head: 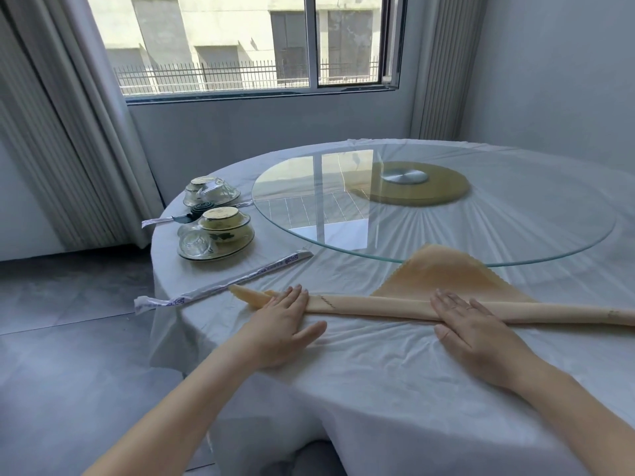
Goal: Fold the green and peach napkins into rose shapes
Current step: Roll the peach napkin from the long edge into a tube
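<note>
The peach napkin (371, 306) lies on the white tablecloth, rolled from its near edge into a long tube that runs left to right. Its unrolled triangular tip (443, 273) points away, partly under the glass turntable's rim. My left hand (283, 322) lies flat with straight fingers pressing the roll near its left end. Flat on the roll further right is my right hand (464, 326), fingers straight too. A dark green napkin (201, 209), rolled into a coil, sits between the two place settings at the far left.
A round glass turntable (515, 231) covers the table's middle. Two wrapped place settings of bowls and cups (216, 235) (210, 191) stand at the left edge. Two wrapped chopstick pairs (223, 283) (161, 219) lie near them. The table edge drops off just left of my left hand.
</note>
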Demonstrator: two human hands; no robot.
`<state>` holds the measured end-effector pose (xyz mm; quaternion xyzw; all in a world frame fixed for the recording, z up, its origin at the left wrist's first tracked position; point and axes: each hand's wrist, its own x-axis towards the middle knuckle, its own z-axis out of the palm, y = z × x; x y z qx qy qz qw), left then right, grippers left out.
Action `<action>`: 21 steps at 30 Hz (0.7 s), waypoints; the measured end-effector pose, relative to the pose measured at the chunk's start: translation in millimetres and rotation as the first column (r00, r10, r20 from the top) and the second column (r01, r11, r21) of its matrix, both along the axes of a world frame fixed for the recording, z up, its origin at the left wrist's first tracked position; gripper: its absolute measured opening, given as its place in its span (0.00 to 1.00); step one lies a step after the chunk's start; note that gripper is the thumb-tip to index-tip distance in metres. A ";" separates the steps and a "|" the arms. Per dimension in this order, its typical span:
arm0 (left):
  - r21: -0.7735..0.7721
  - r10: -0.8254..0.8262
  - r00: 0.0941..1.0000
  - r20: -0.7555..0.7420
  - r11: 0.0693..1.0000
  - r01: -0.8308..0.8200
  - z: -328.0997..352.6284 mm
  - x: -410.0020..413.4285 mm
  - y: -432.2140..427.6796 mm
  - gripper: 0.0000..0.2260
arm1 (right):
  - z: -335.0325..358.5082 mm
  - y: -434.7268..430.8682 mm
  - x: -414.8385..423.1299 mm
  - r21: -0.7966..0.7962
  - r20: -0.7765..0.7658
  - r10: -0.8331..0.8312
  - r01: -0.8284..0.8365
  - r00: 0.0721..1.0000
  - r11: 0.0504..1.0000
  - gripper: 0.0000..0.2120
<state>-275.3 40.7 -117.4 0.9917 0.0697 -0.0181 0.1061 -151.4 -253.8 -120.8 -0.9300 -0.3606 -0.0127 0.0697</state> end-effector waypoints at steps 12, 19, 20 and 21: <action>0.069 0.113 0.992 -0.049 0.992 -0.109 3.8 -15.3 23.2 0.41 | -0.9 0.0 1.7 -0.017 -0.016 0.001 -0.001 1.000 1.000 0.46; 0.150 0.123 0.992 0.021 0.981 -0.125 15.4 0.5 -0.8 0.37 | 0.1 -0.8 0.6 -0.011 -0.006 -0.008 0.008 1.000 1.000 0.41; 0.170 0.068 0.996 0.056 0.982 -0.077 17.6 5.0 -12.2 0.35 | 0.0 -1.0 0.0 -0.011 -0.012 -0.014 0.014 1.000 1.000 0.40; 0.175 -0.009 0.996 0.094 0.984 -0.007 19.5 9.7 -25.8 0.34 | -0.2 -1.3 -0.4 -0.011 -0.014 -0.017 0.017 1.000 1.000 0.36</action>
